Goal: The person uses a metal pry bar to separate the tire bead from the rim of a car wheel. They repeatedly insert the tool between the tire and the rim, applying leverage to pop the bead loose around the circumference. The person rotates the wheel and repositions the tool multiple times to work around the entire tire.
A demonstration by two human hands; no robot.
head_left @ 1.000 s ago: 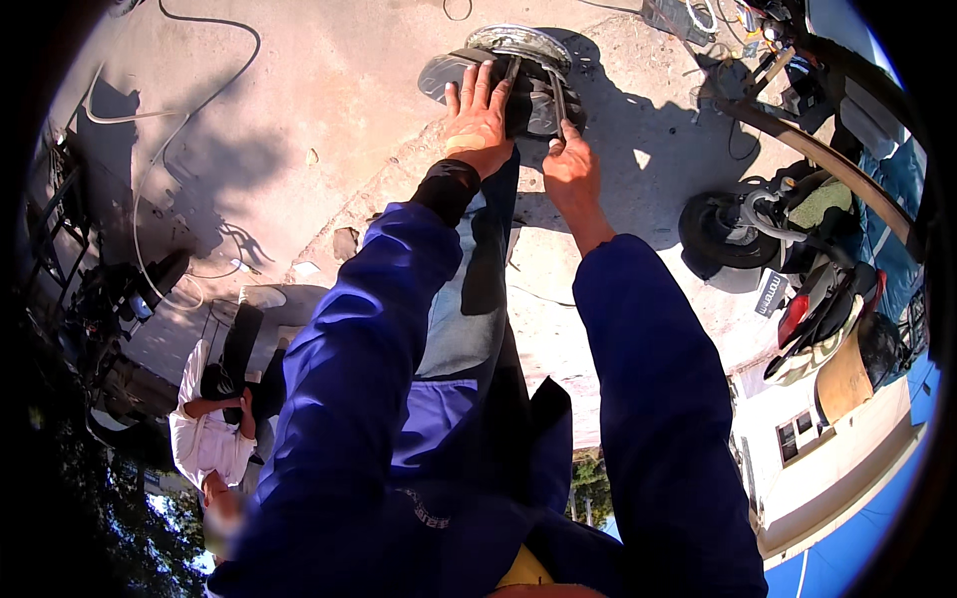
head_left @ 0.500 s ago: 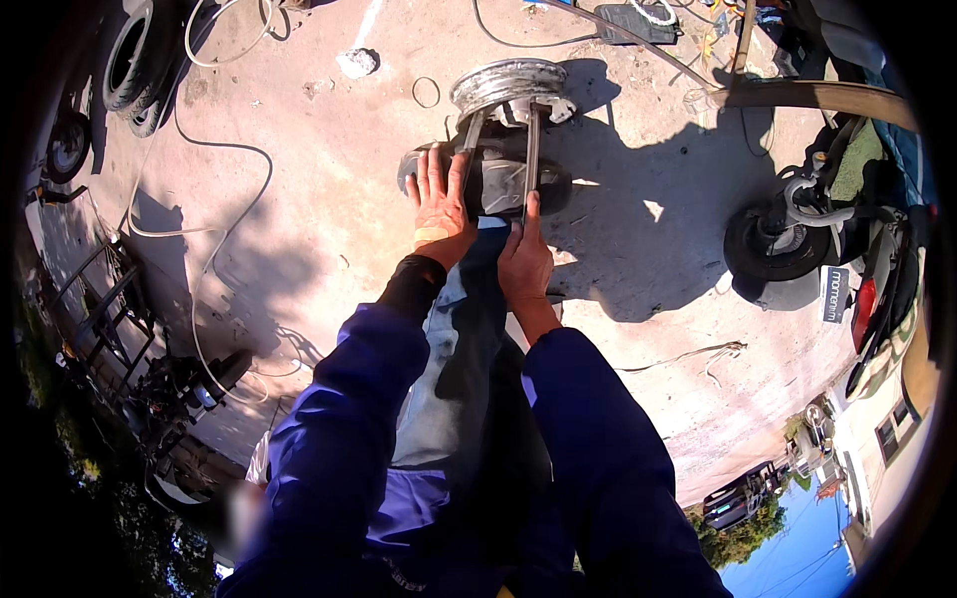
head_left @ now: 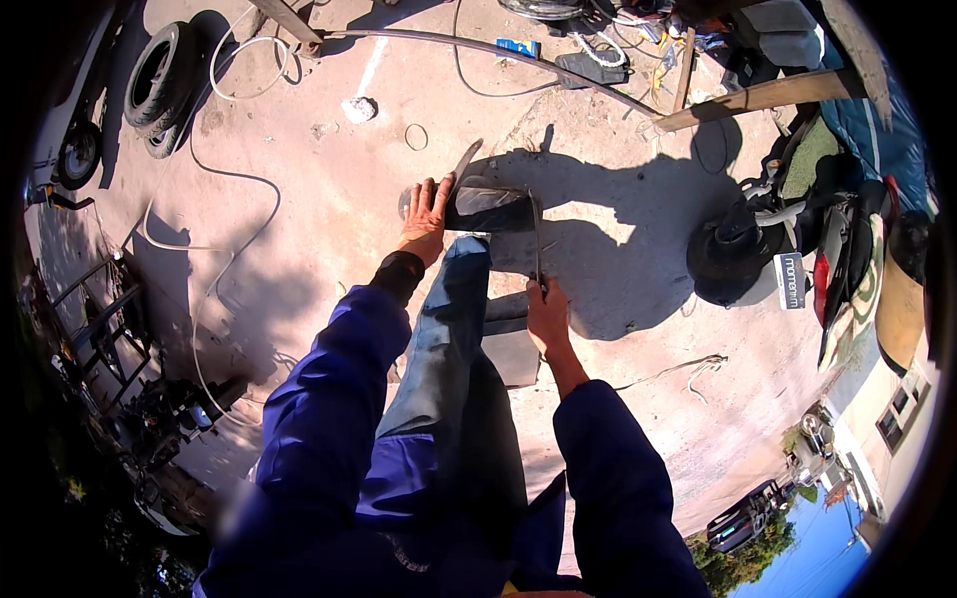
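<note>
In front of me is a black tyre (head_left: pixel 493 209), partly covered by my left hand and in the shade. My left hand (head_left: pixel 427 217) lies on its left end, fingers stretched out. Beside that hand a flat metal lever (head_left: pixel 467 157) sticks up past the tyre. My right hand (head_left: pixel 547 314) is closed round the near end of a second thin metal lever (head_left: pixel 538 239), which runs up along the tyre's right end. My trouser leg (head_left: pixel 454 309) reaches toward the tyre's near side. No metal rim shows beyond the tyre.
Two tyres (head_left: pixel 158 80) stand at the far left, near a looped pale hose (head_left: pixel 249 70). A white lump (head_left: pixel 359 110) lies on the concrete. Wooden planks (head_left: pixel 748 103) and clutter fill the far right. A grey block (head_left: pixel 510 357) is behind my leg.
The metal rim beyond the tyre has gone from view. My right hand has drawn back toward me with its lever, and my left hand has shifted slightly left. The view has shifted too.
</note>
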